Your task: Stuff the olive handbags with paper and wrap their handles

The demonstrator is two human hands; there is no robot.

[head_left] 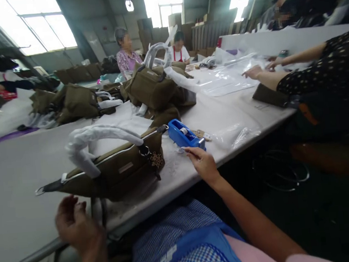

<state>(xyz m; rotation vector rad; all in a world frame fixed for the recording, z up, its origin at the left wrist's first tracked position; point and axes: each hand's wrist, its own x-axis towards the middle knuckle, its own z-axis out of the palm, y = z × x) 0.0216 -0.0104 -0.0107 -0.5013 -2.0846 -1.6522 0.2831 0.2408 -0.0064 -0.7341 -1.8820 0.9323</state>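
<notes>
An olive-green handbag [116,168] lies on its side near the front edge of the grey table [19,169], its handles wrapped in white foam [93,142]. My left hand [75,225] hovers at the table edge just below the bag, fingers curled and holding nothing that I can see. My right hand [200,161] reaches to the blue tape dispenser [185,135] and pinches a strip of clear tape at its front end.
More olive bags [152,88] are piled mid-table and at the left [71,103]. Clear plastic bags [236,133] lie right of the dispenser. A co-worker's arms [267,74] work on plastic at the right. Other people sit at the far end.
</notes>
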